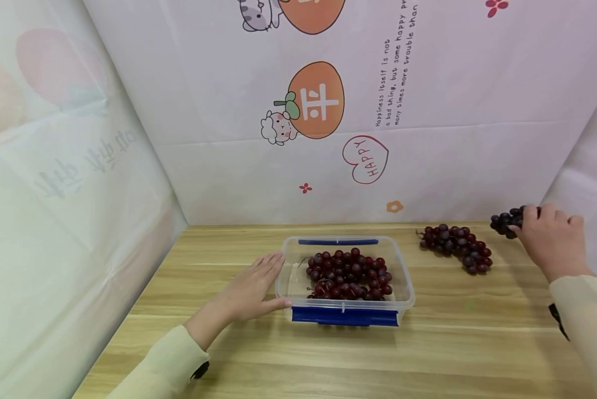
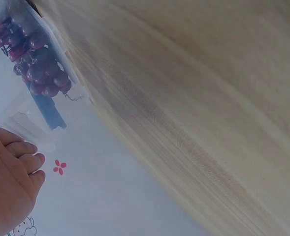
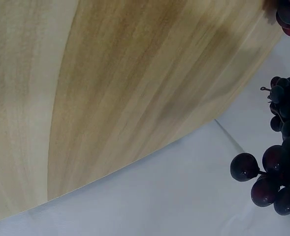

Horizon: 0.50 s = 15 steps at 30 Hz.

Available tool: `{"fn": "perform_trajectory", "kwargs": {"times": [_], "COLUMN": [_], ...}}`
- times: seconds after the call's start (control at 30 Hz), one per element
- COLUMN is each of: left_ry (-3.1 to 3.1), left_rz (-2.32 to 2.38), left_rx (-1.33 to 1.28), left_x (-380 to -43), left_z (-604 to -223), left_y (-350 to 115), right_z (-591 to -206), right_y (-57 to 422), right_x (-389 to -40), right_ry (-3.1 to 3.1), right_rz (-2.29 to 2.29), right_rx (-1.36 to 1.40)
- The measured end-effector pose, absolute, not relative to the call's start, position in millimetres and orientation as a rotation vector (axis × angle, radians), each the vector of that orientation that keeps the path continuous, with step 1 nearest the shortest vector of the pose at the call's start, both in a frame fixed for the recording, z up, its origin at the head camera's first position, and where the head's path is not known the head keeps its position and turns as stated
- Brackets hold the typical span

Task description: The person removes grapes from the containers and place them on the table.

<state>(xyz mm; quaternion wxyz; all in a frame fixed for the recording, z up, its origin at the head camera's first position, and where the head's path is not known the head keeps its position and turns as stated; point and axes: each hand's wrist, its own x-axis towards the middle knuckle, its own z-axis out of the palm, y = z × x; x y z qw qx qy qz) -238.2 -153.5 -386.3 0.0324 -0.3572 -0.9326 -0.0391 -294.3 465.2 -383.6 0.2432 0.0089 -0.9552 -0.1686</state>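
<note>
At the back right of the head view, my right hand (image 1: 552, 238) grips a bunch of dark, nearly black grapes (image 1: 506, 223), its fingers curled over the top. The right wrist view shows these dark grapes (image 3: 277, 179) at its right edge; most of the hand is out of frame there. My left hand (image 1: 248, 288) touches the left side of a clear plastic container (image 1: 345, 317) with blue latches, fingers extended along its rim. Red grapes (image 1: 348, 271) lie inside the container. Through its wall the left wrist view shows the red grapes (image 2: 41, 69), with the left hand (image 2: 9, 182) below.
Another bunch of red grapes (image 1: 455, 246) lies on the wooden table (image 1: 458, 343) between the container and my right hand. A white printed sheet (image 1: 228, 166) stands behind the table, and further sheets hang at the left and right sides.
</note>
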Motion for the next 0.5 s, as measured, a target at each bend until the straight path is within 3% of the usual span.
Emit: {"fn": "perform_trajectory", "kwargs": {"times": [0.5], "left_ry": [-2.855], "left_rz": [-0.099], "left_rx": [-1.114], "left_x": [-237], "left_z": [-385], "left_y": [-153], "right_z": [-398], "right_y": [465], "right_x": [-296], "right_ry": [-2.565], "right_rz": [-0.409], "right_rx": [0.074]}}
